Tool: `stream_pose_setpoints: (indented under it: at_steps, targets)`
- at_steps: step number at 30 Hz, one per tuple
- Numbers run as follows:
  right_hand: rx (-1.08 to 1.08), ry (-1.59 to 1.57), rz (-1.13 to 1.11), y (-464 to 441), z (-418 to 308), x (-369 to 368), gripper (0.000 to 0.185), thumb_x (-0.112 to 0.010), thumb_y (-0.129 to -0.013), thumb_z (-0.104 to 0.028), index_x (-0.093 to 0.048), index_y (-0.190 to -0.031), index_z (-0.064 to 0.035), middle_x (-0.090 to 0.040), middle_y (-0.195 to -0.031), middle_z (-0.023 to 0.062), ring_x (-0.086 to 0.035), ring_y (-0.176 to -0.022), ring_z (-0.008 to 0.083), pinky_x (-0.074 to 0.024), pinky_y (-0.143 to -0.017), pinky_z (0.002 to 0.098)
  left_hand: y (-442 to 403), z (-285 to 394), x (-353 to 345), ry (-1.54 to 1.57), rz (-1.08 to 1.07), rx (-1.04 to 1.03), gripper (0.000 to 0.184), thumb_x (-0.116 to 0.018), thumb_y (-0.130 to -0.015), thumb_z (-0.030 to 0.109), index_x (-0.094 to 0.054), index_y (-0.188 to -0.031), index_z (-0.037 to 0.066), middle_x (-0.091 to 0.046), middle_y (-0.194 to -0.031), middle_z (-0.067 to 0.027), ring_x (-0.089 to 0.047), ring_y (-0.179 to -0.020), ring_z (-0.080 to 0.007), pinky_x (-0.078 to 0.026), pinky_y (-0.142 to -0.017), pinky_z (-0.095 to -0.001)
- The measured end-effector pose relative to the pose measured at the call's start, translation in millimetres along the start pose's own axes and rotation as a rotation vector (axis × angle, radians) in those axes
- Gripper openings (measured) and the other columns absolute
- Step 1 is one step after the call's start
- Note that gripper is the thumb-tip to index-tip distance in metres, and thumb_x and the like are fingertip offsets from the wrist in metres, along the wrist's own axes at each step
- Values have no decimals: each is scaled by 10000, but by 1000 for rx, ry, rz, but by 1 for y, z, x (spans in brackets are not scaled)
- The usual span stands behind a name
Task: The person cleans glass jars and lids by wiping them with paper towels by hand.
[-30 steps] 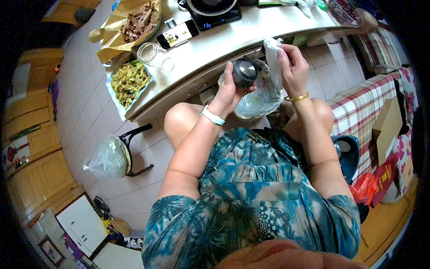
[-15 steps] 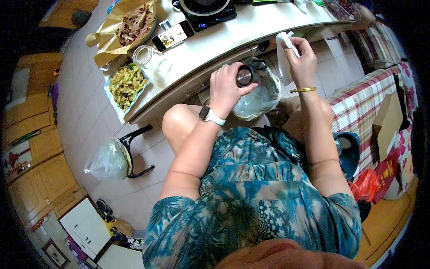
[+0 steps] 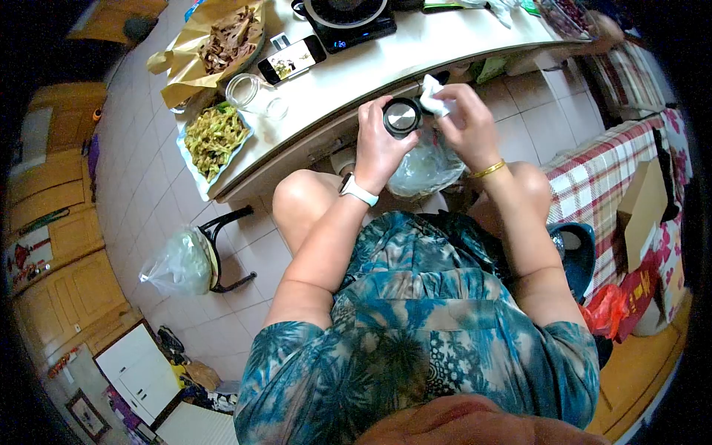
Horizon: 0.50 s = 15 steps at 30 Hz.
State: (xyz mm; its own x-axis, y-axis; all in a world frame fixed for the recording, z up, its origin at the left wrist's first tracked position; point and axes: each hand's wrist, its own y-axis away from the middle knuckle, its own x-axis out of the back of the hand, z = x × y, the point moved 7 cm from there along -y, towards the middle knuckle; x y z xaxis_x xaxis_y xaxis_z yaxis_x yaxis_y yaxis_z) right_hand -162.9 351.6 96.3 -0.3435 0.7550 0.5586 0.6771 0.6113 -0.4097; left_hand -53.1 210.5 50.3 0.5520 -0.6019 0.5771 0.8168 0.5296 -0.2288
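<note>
My left hand [image 3: 377,144], with a watch on its wrist, is wrapped round a small black-rimmed round container [image 3: 402,116] with a silvery circle inside; its exact kind is not clear. Close to its right, my right hand [image 3: 475,127] pinches a crumpled white tissue [image 3: 433,96]. A slight gap shows between tissue and container. Below both hands a bin lined with a clear plastic bag [image 3: 426,172] stands between my knees.
The white table [image 3: 326,81] holds a phone [image 3: 293,59], a black cooker [image 3: 348,26], a glass jar [image 3: 242,90], a tray of greens [image 3: 213,141] and brown food on paper [image 3: 230,41]. A bagged stool [image 3: 182,259] stands left; a plaid-covered seat [image 3: 575,182] is right.
My right hand has moved left with the tissue, which is now bunched up next to the container. My left hand has turned the container so its silvery inside faces up more.
</note>
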Motion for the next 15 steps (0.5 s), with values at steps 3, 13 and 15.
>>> stream_pose_setpoints:
  at_steps: [3, 13, 15]
  targets:
    - [175, 98, -63, 7, -17, -16, 314, -713, -817, -134, -659, -1114, -45, -644, -1147, 161, -625, -1069, 345, -527, -918, 420, -1, 3, 3, 21, 14, -49, 726, -841, -661, 150, -511, -1292, 10, -563, -1209, -195, -566, -1137, -366, -469, -1010, -433]
    - [373, -27, -235, 15, -45, -35, 121, -715, -843, -129, -697, -926, -43, -707, -1087, 74, -640, -1004, 284, -502, -892, 418, -2, 14, 15, 50, 8, -130, 677, -841, -634, 97, -547, -1238, 16, -617, -1170, -179, -581, -1107, -374, -477, -990, -445]
    - [366, 76, -192, 11, -40, -28, 109, -713, -847, -127, -696, -916, -44, -709, -1081, 68, -641, -999, 281, -501, -885, 412, -3, 18, 15, 41, 44, -156, 685, -850, -626, 114, -550, -1234, 17, -616, -1167, -178, -581, -1104, -371, -477, -991, -445]
